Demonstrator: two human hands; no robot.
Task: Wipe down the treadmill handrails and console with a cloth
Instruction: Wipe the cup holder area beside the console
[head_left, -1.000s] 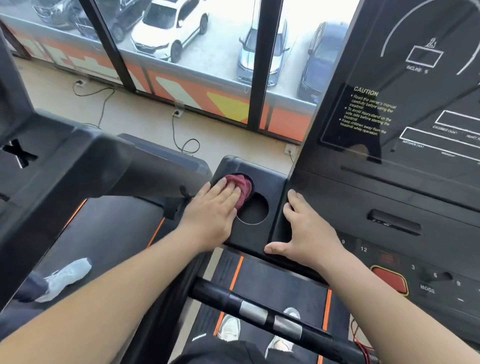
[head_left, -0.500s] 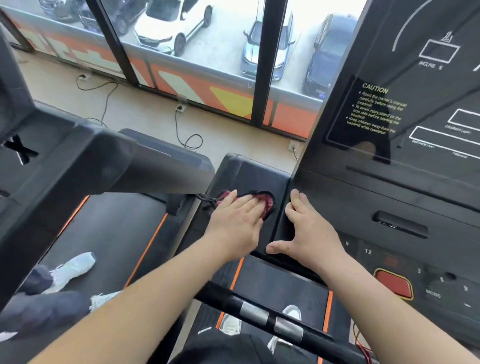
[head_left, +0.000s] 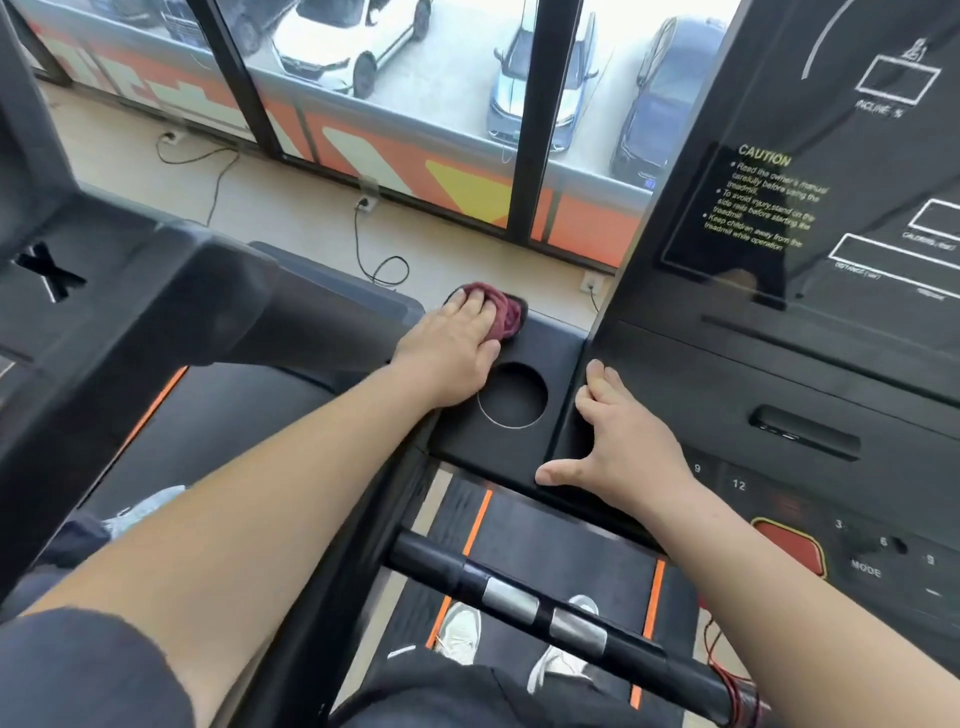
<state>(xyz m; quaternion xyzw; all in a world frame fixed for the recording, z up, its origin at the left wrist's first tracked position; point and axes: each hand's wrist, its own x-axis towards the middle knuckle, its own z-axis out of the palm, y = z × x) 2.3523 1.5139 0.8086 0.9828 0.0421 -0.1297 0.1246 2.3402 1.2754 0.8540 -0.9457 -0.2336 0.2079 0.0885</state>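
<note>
A crumpled dark red cloth (head_left: 505, 314) lies at the far left corner of the console's black side tray (head_left: 550, 343). My left hand (head_left: 452, 353) presses it flat against the tray with straight fingers, just beyond the round cup holder (head_left: 514, 397). My right hand (head_left: 623, 441) rests spread on the tray's right edge, thumb along its front lip, fingers against the console base. The glossy console panel (head_left: 810, 208) with the caution text rises on the right. A black handrail bar (head_left: 545, 608) with silver sensor pads crosses below my arms.
A neighbouring treadmill's dark frame (head_left: 156, 312) stands close on the left, with another person's white shoe (head_left: 150, 506) on its belt. My own white shoes (head_left: 462, 631) stand on the belt below. Cables (head_left: 374, 260) trail over the floor by the window. A red stop button (head_left: 789, 545) sits on the keypad.
My left hand has slid the cloth away from me, from over the cup holder to the tray's far left corner. The cup holder is uncovered again. My right hand has stayed put.
</note>
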